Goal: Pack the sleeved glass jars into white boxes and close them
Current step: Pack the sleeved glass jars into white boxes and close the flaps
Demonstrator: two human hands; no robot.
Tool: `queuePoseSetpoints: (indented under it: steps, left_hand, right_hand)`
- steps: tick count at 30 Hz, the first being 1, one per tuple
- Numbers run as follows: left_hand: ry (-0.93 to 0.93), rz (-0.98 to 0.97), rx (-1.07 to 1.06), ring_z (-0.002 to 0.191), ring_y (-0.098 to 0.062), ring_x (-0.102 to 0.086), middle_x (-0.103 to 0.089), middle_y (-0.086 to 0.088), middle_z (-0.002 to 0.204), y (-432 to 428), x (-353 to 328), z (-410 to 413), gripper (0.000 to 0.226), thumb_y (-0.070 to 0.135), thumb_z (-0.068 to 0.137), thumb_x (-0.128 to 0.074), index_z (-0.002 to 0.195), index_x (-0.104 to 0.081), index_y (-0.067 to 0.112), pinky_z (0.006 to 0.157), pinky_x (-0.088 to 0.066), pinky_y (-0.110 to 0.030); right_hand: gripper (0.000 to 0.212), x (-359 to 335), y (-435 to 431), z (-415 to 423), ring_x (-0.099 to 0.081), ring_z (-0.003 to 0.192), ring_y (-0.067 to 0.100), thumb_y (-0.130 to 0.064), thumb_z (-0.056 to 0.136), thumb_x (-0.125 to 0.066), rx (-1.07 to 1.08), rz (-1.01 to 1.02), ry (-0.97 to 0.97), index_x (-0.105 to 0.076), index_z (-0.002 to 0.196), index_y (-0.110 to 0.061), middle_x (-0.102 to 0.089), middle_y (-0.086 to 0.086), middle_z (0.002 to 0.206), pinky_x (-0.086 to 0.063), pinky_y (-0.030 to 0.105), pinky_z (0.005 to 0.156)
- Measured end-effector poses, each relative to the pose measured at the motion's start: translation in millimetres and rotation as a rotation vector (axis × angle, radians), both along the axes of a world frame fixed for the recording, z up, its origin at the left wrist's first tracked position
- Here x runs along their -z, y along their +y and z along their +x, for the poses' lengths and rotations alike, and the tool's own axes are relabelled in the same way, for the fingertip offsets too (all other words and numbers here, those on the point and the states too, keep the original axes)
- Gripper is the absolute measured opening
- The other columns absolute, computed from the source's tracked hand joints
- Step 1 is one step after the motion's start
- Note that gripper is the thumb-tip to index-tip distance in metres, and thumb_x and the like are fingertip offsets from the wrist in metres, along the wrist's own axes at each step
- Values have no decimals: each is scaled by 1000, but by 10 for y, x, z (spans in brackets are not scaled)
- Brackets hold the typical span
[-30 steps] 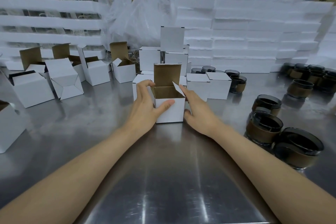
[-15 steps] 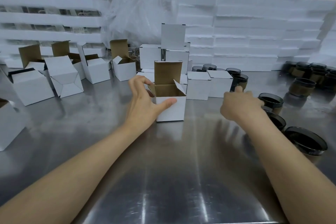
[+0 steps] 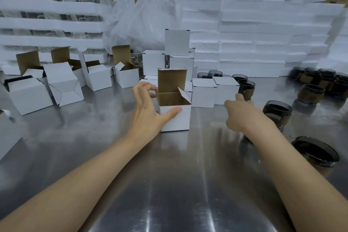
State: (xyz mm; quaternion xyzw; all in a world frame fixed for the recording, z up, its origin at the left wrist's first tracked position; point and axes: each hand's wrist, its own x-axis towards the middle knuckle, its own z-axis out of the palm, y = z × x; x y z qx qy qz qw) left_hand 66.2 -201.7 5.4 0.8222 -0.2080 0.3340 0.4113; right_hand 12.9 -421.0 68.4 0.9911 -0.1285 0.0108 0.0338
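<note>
An open white box (image 3: 176, 118) with a brown inside and its lid flap upright stands in the middle of the steel table (image 3: 169, 184). My left hand (image 3: 148, 113) holds it, thumb on the front face, fingers at the left rim. My right hand (image 3: 243, 115) is blurred, out to the right of the box, fingers apart and holding nothing. It sits just left of a dark glass jar with a brown sleeve (image 3: 277, 113). Another sleeved jar (image 3: 246, 88) stands behind the hand, and a third jar (image 3: 315, 151) lies nearer on the right.
Closed white boxes (image 3: 204, 92) are stacked behind the open one. Several open empty boxes (image 3: 62, 84) sit at the left. More sleeved jars (image 3: 320, 81) cluster at far right. Foam slabs (image 3: 254, 43) and plastic wrap (image 3: 143, 17) line the back.
My right hand left the box's right side and swung right toward the jars. My left hand stayed on the box, its fingers lifting to the left rim.
</note>
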Motion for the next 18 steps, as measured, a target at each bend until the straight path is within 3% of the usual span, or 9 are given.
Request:
queuePoseSetpoints:
  steps: [3,6,8,11,13,16,18]
  left_hand:
    - [-21,-4,17,111,-6,-39,-19,6,127,-5,16,2,73,47,73,-76,122,-31,17,83,-35,-6]
    - [-54,-7,16,113,-6,-37,-20,5,127,-9,18,3,73,41,74,-77,124,-33,12,86,-30,1]
    - [-72,12,0,115,-9,-37,-24,-1,130,-13,10,-1,72,40,75,-77,125,-34,10,88,-29,2]
    - [-87,28,-11,120,-15,-39,-26,-7,132,-13,-3,-9,69,37,76,-77,125,-34,11,90,-29,0]
    - [-99,48,-18,124,-20,-40,-27,-7,132,-5,-9,-16,68,36,76,-77,124,-35,12,96,-33,-11]
    - [-118,72,-18,127,-20,-37,-28,-6,131,1,-19,-30,65,34,77,-77,123,-38,11,101,-34,-22]
    - [-127,62,-11,128,-17,-34,-28,-5,131,-2,-26,-39,63,32,76,-78,122,-39,12,104,-33,-23]
  right_hand:
    - [58,68,99,69,-25,134,35,7,83,-43,-204,49,-68,-39,137,-15,-4,12,156,-40,36,76]
    - [78,121,157,117,-9,144,25,12,77,-42,-412,106,-108,-31,145,-24,14,1,160,-45,33,76]
    - [83,130,158,133,-5,146,21,13,77,-42,-483,191,-125,-27,148,-27,14,-4,160,-45,35,89]
    - [88,162,126,177,1,146,22,7,78,-53,-475,289,-170,-19,150,-29,11,-3,160,-33,41,108]
    - [96,202,88,218,1,145,29,-2,77,-63,-358,286,-174,-8,152,-27,12,2,159,-30,46,110]
    - [104,219,40,266,-35,124,36,-11,76,-73,-196,421,-117,-1,150,-20,-13,14,150,-41,39,95]
    - [100,220,15,287,-47,100,27,-12,73,-78,-182,576,-149,-10,146,-13,-40,15,126,-39,30,79]
